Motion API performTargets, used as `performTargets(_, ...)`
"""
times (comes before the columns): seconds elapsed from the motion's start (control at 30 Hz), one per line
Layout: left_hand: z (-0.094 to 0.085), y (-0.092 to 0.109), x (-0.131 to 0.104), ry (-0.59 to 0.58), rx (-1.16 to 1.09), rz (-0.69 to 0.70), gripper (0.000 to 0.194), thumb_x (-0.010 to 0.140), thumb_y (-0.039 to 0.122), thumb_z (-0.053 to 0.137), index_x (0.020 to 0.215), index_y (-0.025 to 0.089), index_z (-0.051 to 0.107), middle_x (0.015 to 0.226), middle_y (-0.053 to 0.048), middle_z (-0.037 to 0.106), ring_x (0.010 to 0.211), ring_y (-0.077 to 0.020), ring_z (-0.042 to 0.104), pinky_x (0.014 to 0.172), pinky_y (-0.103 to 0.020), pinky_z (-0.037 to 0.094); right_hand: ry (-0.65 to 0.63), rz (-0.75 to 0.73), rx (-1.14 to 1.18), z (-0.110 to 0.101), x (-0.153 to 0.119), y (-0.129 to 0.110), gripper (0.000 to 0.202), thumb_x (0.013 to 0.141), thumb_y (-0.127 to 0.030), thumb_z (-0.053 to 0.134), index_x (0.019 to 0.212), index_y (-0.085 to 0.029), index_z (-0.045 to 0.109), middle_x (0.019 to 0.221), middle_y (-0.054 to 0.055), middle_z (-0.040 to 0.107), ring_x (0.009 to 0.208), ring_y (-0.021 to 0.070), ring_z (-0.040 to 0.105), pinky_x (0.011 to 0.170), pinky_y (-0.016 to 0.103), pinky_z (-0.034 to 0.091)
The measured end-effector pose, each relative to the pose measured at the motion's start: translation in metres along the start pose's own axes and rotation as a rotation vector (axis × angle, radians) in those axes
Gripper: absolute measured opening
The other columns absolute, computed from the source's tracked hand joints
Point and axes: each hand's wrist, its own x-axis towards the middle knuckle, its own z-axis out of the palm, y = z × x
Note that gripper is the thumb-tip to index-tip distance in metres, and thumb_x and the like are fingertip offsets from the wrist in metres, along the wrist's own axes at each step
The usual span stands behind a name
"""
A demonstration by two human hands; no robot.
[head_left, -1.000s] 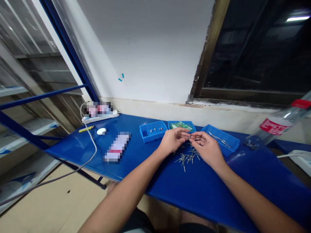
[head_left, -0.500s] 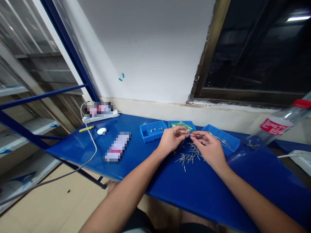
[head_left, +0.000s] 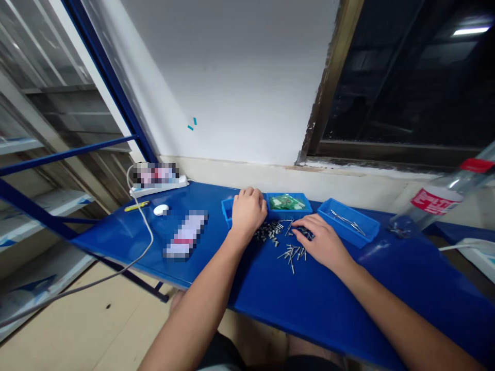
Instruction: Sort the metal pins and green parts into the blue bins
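Observation:
My left hand (head_left: 249, 210) hangs over the left blue bin (head_left: 227, 212), knuckles bent and fingertips hidden behind the back of the hand. Beside it on the table is a pile of small dark metal pieces (head_left: 270, 233). My right hand (head_left: 319, 238) is low over the table, thumb and forefinger apart near some thin metal pins. More thin metal pins (head_left: 293, 255) lie in a loose heap just in front of it. Both hands are separate, and what the left fingers may hold is out of sight.
A middle blue bin (head_left: 290, 212) contains a green packet (head_left: 286, 201). The right blue bin (head_left: 348, 234) holds several metal rods. At the right leans a plastic bottle (head_left: 436, 198). A white oval object (head_left: 161, 209), a yellow cutter (head_left: 136, 206) and a cable (head_left: 149, 226) are at left.
My hands have parted from their meeting point above the pins. The left moved left over the left bin; the right came down beside the pins, and the dark pile came into view.

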Motion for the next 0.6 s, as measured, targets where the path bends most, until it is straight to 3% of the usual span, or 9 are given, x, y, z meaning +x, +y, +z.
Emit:
performTargets(0.13,0.005,0.003,-0.002,0.026,-0.011,0.021,0.018,0.089,0.011,0.055,0.104,0.020,0.059,0.111,-0.012,0.065,0.110,-0.0320,0.056,0.095,-0.048,0.045,-0.073,-0.029,-0.005,0.006,-0.002,0.006,0.012,0.097,-0.025,0.067,0.104,-0.028,0.076,0.099,0.007,0.076,0.103,0.0290,0.068,0.089,0.045,0.059)
performTargets(0.3,0.003,0.016,-0.006,0.036,-0.359,0.271,0.023,0.092,0.008,0.048,0.109,0.018,0.058,0.111,-0.011,0.066,0.105,-0.0245,0.061,0.096,-0.039,0.049,-0.088,-0.019,0.016,0.005,0.000,0.003,0.014,0.095,-0.020,0.064,0.099,-0.026,0.075,0.096,0.007,0.076,0.099,0.0273,0.069,0.088,0.043,0.059)
performTargets(0.4,0.004,0.026,-0.011,-0.058,-0.521,0.353,0.018,0.098,0.016,0.048,0.111,0.018,0.061,0.105,-0.009,0.068,0.095,-0.0203,0.065,0.090,-0.034,0.053,0.016,0.128,0.083,0.003,0.002,-0.001,0.011,0.091,-0.021,0.064,0.098,-0.024,0.073,0.095,0.006,0.076,0.088,0.0247,0.070,0.081,0.040,0.059)
performTargets(0.5,0.008,0.034,-0.015,-0.163,-0.559,0.346,0.022,0.104,0.027,0.049,0.113,0.017,0.066,0.101,-0.008,0.072,0.088,-0.0193,0.067,0.086,-0.033,0.055,0.203,0.348,0.292,0.003,0.003,-0.004,0.015,0.092,-0.032,0.069,0.103,-0.022,0.070,0.093,0.006,0.075,0.076,0.0204,0.070,0.070,0.034,0.059)
performTargets(0.6,0.012,0.039,-0.018,-0.243,-0.609,0.327,0.029,0.105,0.034,0.050,0.114,0.017,0.072,0.104,-0.009,0.076,0.090,-0.0201,0.070,0.087,-0.033,0.056,0.358,0.423,0.526,0.003,0.005,-0.004,0.027,0.089,-0.042,0.076,0.103,-0.021,0.066,0.095,0.008,0.074,0.085,0.0211,0.072,0.076,0.034,0.062)
